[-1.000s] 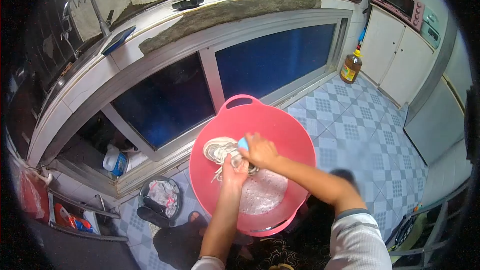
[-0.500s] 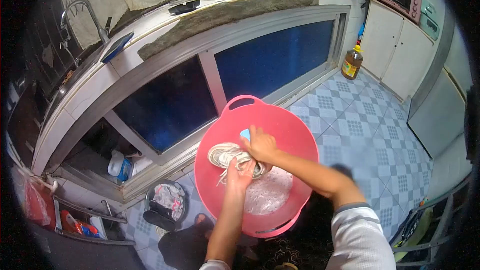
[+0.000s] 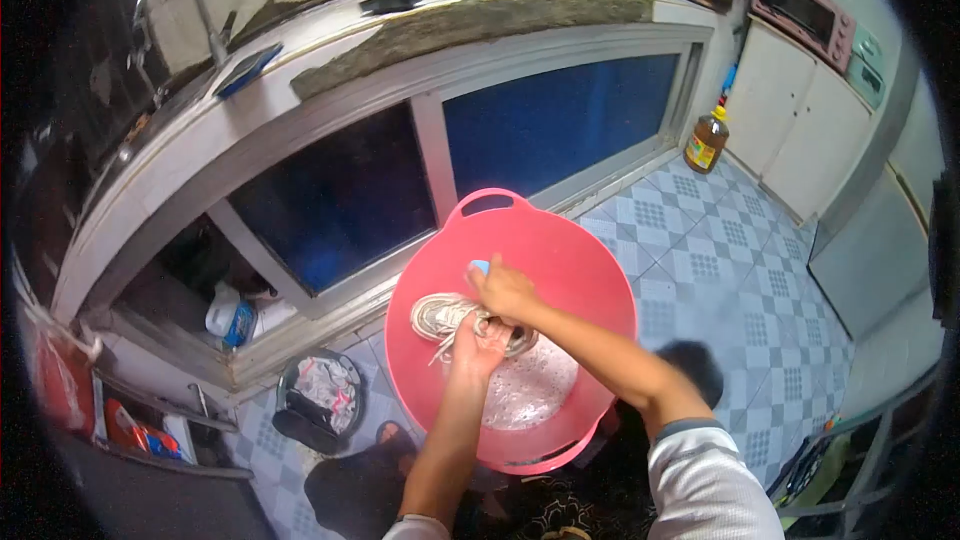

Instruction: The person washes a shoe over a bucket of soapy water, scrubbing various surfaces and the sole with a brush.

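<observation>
A pale sneaker [image 3: 438,315] with loose white laces is held over the pink tub [image 3: 410,370], its toe pointing left. My left hand [image 3: 478,348] is under the shoe's near side, palm up, gripping it. My right hand [image 3: 503,292] is closed on a small light-blue brush [image 3: 481,267], mostly hidden by the fingers, just above the sneaker's far side. Foamy water [image 3: 525,390] lies in the bottom of the tub. The part of the shoe under my right hand and wrist is hidden.
A dark bucket [image 3: 345,405] with wet cloth and a dark shoe stands left of the tub. Low glass-fronted cabinets [image 3: 560,120] run behind it. An oil bottle [image 3: 706,143] stands on the tiled floor [image 3: 700,265] near the white cupboard [image 3: 800,130].
My right hand and the brush have shifted slightly left along the shoe. My left hand keeps its hold on the sneaker. The camera view has tilted slightly.
</observation>
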`<state>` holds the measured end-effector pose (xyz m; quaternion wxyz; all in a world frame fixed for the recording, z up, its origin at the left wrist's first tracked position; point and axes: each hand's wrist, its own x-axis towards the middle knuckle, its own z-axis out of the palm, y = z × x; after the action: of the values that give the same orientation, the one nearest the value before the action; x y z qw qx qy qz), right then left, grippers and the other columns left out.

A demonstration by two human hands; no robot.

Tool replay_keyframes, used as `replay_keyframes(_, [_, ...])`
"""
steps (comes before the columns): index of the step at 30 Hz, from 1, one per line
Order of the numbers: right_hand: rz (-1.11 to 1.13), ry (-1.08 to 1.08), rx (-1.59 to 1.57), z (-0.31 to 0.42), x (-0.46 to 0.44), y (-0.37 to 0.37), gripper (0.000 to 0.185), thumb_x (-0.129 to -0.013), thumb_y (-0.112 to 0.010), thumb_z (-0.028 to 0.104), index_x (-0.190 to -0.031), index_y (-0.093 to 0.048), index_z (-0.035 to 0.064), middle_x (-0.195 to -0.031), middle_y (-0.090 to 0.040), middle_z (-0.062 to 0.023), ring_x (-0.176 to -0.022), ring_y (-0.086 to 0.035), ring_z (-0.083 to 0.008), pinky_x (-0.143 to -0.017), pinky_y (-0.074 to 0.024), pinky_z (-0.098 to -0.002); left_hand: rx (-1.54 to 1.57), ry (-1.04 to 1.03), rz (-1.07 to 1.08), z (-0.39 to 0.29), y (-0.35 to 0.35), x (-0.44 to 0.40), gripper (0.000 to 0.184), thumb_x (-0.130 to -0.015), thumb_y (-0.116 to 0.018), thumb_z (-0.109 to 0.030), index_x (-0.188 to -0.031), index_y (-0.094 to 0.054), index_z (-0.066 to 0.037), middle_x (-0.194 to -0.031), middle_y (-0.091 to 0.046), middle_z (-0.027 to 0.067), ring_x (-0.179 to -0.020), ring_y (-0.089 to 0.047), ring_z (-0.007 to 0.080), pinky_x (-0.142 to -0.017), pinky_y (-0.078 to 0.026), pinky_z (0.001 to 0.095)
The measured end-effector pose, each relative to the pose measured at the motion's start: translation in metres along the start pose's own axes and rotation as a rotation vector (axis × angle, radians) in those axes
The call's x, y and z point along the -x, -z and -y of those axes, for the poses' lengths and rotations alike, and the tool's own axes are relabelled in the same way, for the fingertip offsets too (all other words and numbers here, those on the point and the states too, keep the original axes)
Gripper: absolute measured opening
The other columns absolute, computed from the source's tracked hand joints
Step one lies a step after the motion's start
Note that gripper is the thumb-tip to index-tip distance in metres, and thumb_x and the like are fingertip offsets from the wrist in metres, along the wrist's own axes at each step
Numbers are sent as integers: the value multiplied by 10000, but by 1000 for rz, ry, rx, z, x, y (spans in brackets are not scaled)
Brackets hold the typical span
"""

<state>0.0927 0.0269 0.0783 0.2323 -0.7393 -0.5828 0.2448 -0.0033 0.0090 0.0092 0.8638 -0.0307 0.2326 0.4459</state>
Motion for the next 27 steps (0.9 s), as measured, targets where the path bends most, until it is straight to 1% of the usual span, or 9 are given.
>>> replay_keyframes(4, [-4, 158, 112, -6, 37, -15, 527, -874, -397, 459, -1015, -442, -47, -827, -607, -282, -801, -602, -426, -716, -459, -491, -85, 121, -72, 8, -12, 12, 365, -941, -373, -349, -1142, -484, -64, -1105, -562, 85, -1001, -559, 226, -894, -455, 406])
replay_keyframes(6, [-79, 145, 188, -3, 30, -17, 535, -870, -408, 455, -1035, -449, -52, -885, -596, -300, -826, -602, -419, -738, -459, -486, -139, 70, 70, 17, 3, 0, 398, -933, -389, -383, -1157, -480, -67, -1142, -539, 96, -1014, -551, 259, -877, -464, 419])
replay_keyframes(7, [1, 19, 206, 3, 18, -10, 604, -882, -348, 496, -1105, -429, -60, -1013, -572, -301, -955, -565, -425, -826, -417, -485, -135, 70, 81, 20, 8, -7, 398, -933, -389, -383, -1157, -480, -67, -1142, -539, 96, -1014, -551, 259, -877, -464, 419])
replay_keyframes(11, [97, -193, 100, -22, -31, -15, 718, -859, -345, 534, -1230, -359, -82, -1106, -526, -322, -1064, -519, -426, -896, -395, -461, -34, 140, -184, 25, 12, -8, 299, -902, -448, -264, -1013, -464, 13, -1009, -546, 167, -989, -555, 308, -938, -450, 450])
replay_keyframes(14, [46, -132, -12, -26, -24, -3, 703, -856, -348, 535, -1230, -362, -60, -1101, -527, -323, -1057, -519, -433, -891, -396, -469, 27, 98, -177, 11, 17, -14, 312, -914, -428, -273, -1032, -462, 15, -1020, -546, 168, -988, -557, 301, -918, -462, 441])
replay_keyframes(17, [177, -42, 208, -4, 26, -10, 657, -874, -351, 518, -1170, -407, -66, -1094, -545, -291, -1034, -531, -421, -882, -400, -482, -36, -16, -78, 11, -7, 5, 310, -942, -375, -257, -1097, -461, -2, -1058, -554, 123, -992, -560, 236, -853, -494, 379])
replay_keyframes(20, [74, -62, 238, 8, 21, -15, 618, -871, -367, 506, -1144, -418, -46, -1041, -565, -290, -985, -547, -437, -861, -409, -488, -131, -9, -8, 19, -9, 10, 370, -927, -437, -337, -1144, -467, -38, -1086, -564, 79, -1007, -558, 202, -860, -485, 368])
replay_keyframes(21, [63, -131, 260, 2, 2, -16, 640, -865, -367, 516, -1182, -400, -39, -1056, -564, -292, -992, -547, -439, -860, -411, -491, -91, 16, -10, 26, -2, 4, 300, -925, -413, -227, -1153, -434, -33, -1104, -529, 125, -1009, -547, 212, -890, -474, 380])
replay_keyframes(27, [65, -178, 144, -28, -40, -5, 715, -854, -341, 559, -1228, -366, -50, -1131, -526, -305, -1061, -516, -434, -899, -393, -464, -144, 39, -236, 11, -11, 12, 270, -848, -487, -189, -1060, -463, -23, -1023, -523, 182, -974, -551, 287, -897, -467, 420])
